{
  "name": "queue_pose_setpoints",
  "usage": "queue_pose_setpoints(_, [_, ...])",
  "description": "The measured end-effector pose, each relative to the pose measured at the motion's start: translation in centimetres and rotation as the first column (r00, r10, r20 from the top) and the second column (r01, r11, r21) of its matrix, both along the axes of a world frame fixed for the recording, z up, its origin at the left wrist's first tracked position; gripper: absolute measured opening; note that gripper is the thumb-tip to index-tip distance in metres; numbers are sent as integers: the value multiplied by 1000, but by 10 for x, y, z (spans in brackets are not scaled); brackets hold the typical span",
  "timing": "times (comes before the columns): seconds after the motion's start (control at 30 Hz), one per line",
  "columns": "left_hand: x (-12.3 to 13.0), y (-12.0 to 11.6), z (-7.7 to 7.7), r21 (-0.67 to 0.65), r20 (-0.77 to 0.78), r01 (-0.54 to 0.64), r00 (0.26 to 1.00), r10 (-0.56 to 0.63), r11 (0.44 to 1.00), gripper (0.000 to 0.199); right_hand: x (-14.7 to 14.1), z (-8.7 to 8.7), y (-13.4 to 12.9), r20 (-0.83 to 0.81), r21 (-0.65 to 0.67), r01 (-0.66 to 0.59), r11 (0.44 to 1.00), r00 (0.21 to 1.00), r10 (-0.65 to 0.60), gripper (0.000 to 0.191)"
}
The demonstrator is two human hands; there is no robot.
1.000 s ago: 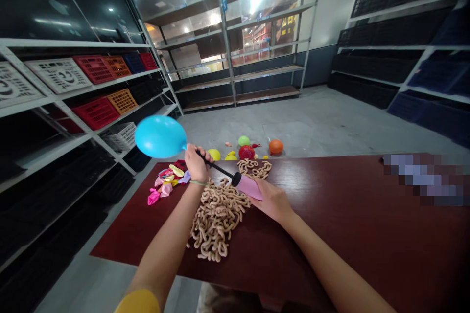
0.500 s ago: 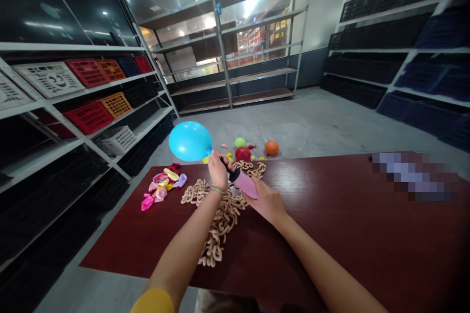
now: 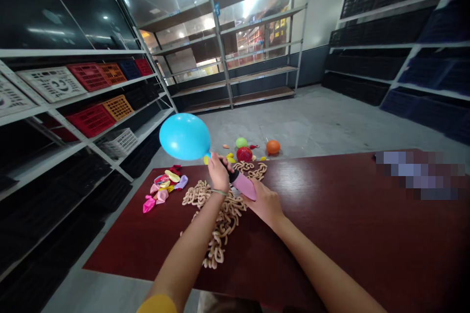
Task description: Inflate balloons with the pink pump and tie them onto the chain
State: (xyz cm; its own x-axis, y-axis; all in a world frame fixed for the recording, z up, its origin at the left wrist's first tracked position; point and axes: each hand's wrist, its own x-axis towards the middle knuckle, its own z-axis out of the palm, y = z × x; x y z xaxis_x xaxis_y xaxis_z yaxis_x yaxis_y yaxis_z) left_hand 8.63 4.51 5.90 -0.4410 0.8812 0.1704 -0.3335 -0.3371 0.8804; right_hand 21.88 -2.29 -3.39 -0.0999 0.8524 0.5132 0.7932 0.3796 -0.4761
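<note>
My left hand (image 3: 219, 174) is closed around the neck of a light blue balloon (image 3: 184, 136), where it meets the black end of a balloon pump (image 3: 245, 186). The balloon is inflated and juts out to the left. My right hand (image 3: 267, 203) is wrapped round the pump's pink barrel, which slants down to the right. Below both hands lies a heap of tan, curly, rope-like pieces (image 3: 225, 217) on the table. Left of them is a small pile of limp balloons (image 3: 161, 194) in pink, yellow, red and lilac.
The dark red table (image 3: 323, 234) spans the front. Past its far edge lie a green balloon (image 3: 241, 142), a red balloon (image 3: 244, 154) and an orange balloon (image 3: 273, 146) on the floor. A blurred-out object (image 3: 414, 171) is at the right. Shelves with crates (image 3: 91, 117) stand left.
The blue balloon has grown larger and swelled up and to the left. Both hands keep their hold on the balloon neck and the pump, and the view has shifted slightly.
</note>
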Motion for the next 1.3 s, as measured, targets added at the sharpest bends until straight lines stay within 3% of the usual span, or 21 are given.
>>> queue_pose_setpoints(0.07, [5, -2, -8, -21, 11, 28, 1000, -28, 999, 40, 3, 2, -1, 31, -14, -4, 1000, 1000, 4, 44])
queue_pose_setpoints(0.13, [-4, 0, -6, -35, 34, 25, 999, -24, 999, 39, 7, 4, -2, 60, -26, -25, 999, 998, 26, 44])
queue_pose_setpoints(0.3, [-60, 13, 28, 12, 72, -82, 994, 81, 997, 36, 10, 6, -2, 80, -1, -97, 995, 992, 97, 43])
queue_pose_setpoints(0.4, [-74, 16, 40, 25, 74, -140, 988, 138, 990, 33, 8, 5, 0, 70, 18, -106, 994, 992, 104, 41])
queue_pose_setpoints(0.47, [-65, 14, 34, 25, 76, -152, 986, 150, 988, 32, 6, 4, 1, 65, 14, -87, 996, 994, 86, 41])
queue_pose_setpoints(0.63, [-13, 2, -9, -8, 52, -35, 998, 35, 999, 34, 5, 1, 3, 67, -12, 4, 1000, 998, -3, 42])
queue_pose_setpoints(0.73, [-1, 0, -24, -39, 80, -5, 997, 8, 999, 37, 9, 1, 3, 106, -15, -14, 1000, 994, 16, 41])
queue_pose_setpoints(0.83, [-14, 5, -17, -74, 62, -19, 998, 24, 997, 36, 13, 2, 1, 133, -12, -48, 999, 990, 49, 39])
queue_pose_setpoints(1.07, [-74, 20, 31, -12, 67, -142, 987, 143, 990, 30, 11, 1, 3, 117, 1, -88, 996, 989, 87, 44])
queue_pose_setpoints(1.17, [-74, 17, 25, -29, 108, -209, 971, 211, 977, 26, 7, 2, 4, 127, -3, -100, 995, 987, 100, 43])
queue_pose_setpoints(1.3, [-39, 3, -12, -16, 137, -166, 977, 167, 986, 24, 6, 1, 3, 164, -8, -57, 998, 985, 58, 42])
